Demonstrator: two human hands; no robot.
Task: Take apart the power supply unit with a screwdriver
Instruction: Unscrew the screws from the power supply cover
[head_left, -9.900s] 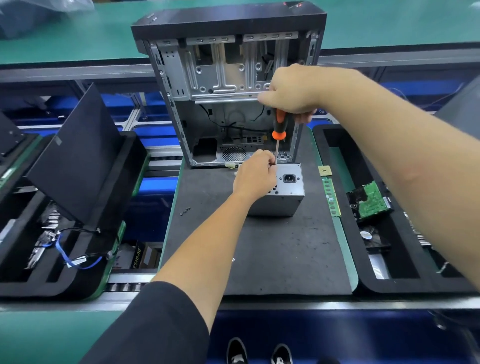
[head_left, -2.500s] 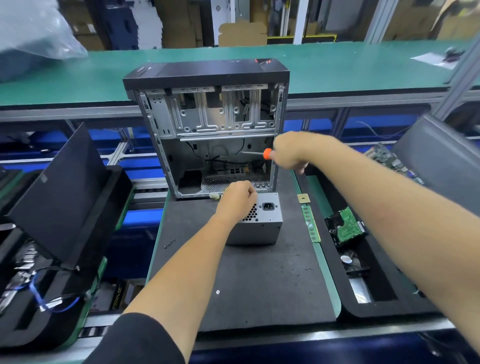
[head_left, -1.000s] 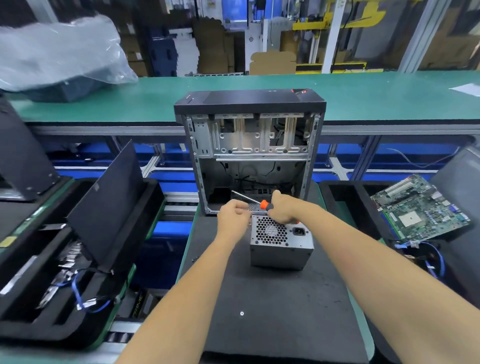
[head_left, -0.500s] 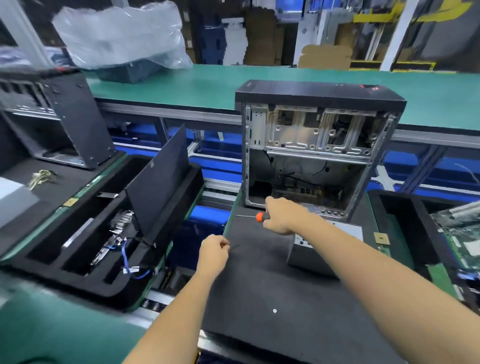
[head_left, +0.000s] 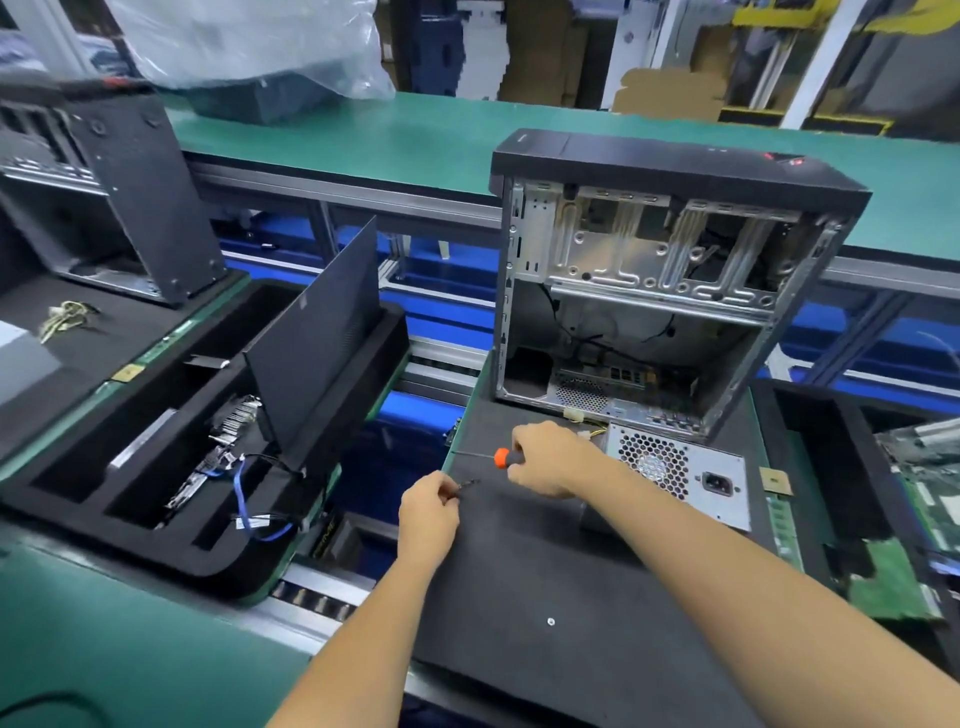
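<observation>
Step looks like parking a freed screw (head_left: 466, 484) on the mat (head_left: 545, 571) before more PSU work. Near: left hand (head_left: 428, 512) pinches the screw at the mat's left edge, fingers curled. Just beyond, right hand (head_left: 550, 457) is fisted round the screwdriver (head_left: 501, 457), tip pointing left. PSU (head_left: 680, 475) sits right of both hands, in front of the case (head_left: 660, 291). Next: let go of the screw, bring the driver back to the PSU.
</observation>
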